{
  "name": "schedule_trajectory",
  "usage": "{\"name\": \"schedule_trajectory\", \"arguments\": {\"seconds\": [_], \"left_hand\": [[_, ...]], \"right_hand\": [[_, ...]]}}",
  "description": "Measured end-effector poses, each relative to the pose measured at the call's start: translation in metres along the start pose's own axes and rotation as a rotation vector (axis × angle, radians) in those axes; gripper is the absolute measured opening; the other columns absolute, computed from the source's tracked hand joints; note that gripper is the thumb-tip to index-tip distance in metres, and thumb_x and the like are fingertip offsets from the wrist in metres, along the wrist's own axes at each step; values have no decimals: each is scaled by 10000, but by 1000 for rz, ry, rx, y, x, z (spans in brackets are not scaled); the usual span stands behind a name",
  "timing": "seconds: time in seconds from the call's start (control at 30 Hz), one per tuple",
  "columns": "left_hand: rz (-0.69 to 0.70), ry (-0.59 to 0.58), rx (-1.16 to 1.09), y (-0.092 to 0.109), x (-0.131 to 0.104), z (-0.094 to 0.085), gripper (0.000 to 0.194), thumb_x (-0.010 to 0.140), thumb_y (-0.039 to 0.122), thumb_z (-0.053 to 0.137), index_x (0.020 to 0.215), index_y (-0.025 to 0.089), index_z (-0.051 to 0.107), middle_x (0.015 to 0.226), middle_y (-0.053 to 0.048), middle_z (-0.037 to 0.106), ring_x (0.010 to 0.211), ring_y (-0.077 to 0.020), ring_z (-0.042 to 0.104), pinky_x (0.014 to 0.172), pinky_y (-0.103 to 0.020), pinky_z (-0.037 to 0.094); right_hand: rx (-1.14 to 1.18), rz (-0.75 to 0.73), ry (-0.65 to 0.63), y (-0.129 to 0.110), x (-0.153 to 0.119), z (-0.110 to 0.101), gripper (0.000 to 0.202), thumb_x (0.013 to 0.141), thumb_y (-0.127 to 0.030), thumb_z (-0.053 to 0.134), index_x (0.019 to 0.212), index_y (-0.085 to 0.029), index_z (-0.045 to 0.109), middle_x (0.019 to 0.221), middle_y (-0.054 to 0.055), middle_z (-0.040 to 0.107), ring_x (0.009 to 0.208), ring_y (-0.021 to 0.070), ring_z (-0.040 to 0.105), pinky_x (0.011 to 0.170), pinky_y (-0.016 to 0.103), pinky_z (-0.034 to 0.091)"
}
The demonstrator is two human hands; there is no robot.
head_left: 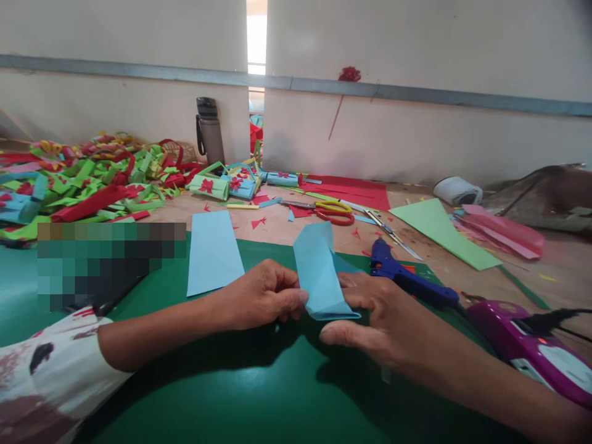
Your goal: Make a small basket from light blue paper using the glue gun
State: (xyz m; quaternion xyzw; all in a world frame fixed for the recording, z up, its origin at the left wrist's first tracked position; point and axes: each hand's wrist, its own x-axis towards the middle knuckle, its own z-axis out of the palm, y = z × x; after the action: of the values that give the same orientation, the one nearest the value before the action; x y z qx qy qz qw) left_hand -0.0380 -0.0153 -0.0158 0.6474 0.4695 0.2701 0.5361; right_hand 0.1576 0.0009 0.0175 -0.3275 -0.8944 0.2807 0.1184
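Observation:
A folded piece of light blue paper (319, 265) stands above the green table surface, its lower edge bent into a narrow fold. My left hand (271, 293) pinches the paper's lower left edge between thumb and fingers. On the other side, my right hand (374, 308) has its fingers at and partly behind the paper, with the thumb just below the fold. Some of the right fingertips are hidden by the paper. A flat blue paper piece (213, 253) lies beyond my left hand. To the right of the folded paper rests a blue glue gun (411, 280).
Scissors (330, 211) and a cutter knife (393, 234) lie behind. A purple power strip (522, 345) with cords is near my right forearm. Green paper (446, 234), a grey bottle (210, 132), small paper bags (240, 185) and a heap of paper strips (102, 179) stand farther back.

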Motion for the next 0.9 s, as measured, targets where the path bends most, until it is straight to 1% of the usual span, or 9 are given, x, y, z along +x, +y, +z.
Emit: {"name": "schedule_trajectory", "arguments": {"seconds": [0.1, 0.2, 0.27, 0.43, 0.67, 0.73, 0.8, 0.9], "left_hand": [[30, 16, 27, 0, -2, 2, 221, 785, 246, 524, 604, 126, 562, 548, 17, 537, 476, -76, 456, 433, -178, 330], [56, 19, 50, -2, -3, 2, 223, 797, 246, 514, 614, 126, 559, 545, 30, 506, 463, -67, 414, 424, -179, 294], [77, 19, 58, -2, -4, 1, 237, 810, 255, 505, 619, 125, 559, 553, 28, 505, 483, -70, 418, 445, -178, 310], [82, 7, 8, -3, -2, 0, 263, 830, 284, 493, 643, 119, 575, 612, -1, 565, 565, -93, 504, 531, -183, 392], [79, 30, -27, -5, -2, -1, 265, 835, 286, 499, 651, 120, 593, 616, -3, 578, 556, -87, 511, 496, -167, 375], [88, 39, -17, -6, -2, -1, 264, 834, 285, 504, 647, 121, 595, 612, -4, 580, 549, -85, 506, 492, -168, 369], [96, 56, 3, -5, -3, 0, 270, 835, 281, 502, 637, 122, 591, 604, -3, 579, 545, -84, 500, 495, -170, 367], [101, 62, 32, -4, -4, -1, 279, 835, 280, 498, 621, 124, 583, 586, 2, 568, 533, -84, 489, 490, -174, 358]], "right_hand": [[118, -10, -52, -3, 3, 0, 171, 854, -204, 538, 688, -197, 575, 739, -42, 578, 684, 112, 520, 631, 230, 385], [121, -23, -29, 1, 4, 5, 229, 874, -203, 501, 651, -183, 554, 695, -33, 540, 654, 109, 493, 616, 230, 379], [115, -36, -12, 4, 4, 8, 212, 876, -210, 504, 682, -187, 583, 701, -31, 553, 658, 108, 497, 620, 227, 380], [111, -58, 17, 5, 2, 9, 165, 884, -224, 507, 800, -226, 649, 741, -33, 593, 683, 109, 528, 645, 225, 391], [72, -23, 23, 7, 0, 9, 195, 886, -221, 496, 793, -228, 667, 762, -29, 626, 711, 124, 549, 703, 268, 401], [62, -8, 20, 7, 0, 9, 199, 879, -210, 501, 761, -219, 661, 765, -26, 631, 724, 130, 552, 732, 287, 399], [53, 19, 9, 6, 0, 9, 180, 865, -211, 526, 735, -212, 651, 770, -24, 636, 745, 140, 559, 759, 304, 393], [69, 18, -3, 4, 1, 9, 137, 855, -223, 548, 768, -223, 655, 785, -24, 645, 764, 147, 567, 755, 302, 394]]}}
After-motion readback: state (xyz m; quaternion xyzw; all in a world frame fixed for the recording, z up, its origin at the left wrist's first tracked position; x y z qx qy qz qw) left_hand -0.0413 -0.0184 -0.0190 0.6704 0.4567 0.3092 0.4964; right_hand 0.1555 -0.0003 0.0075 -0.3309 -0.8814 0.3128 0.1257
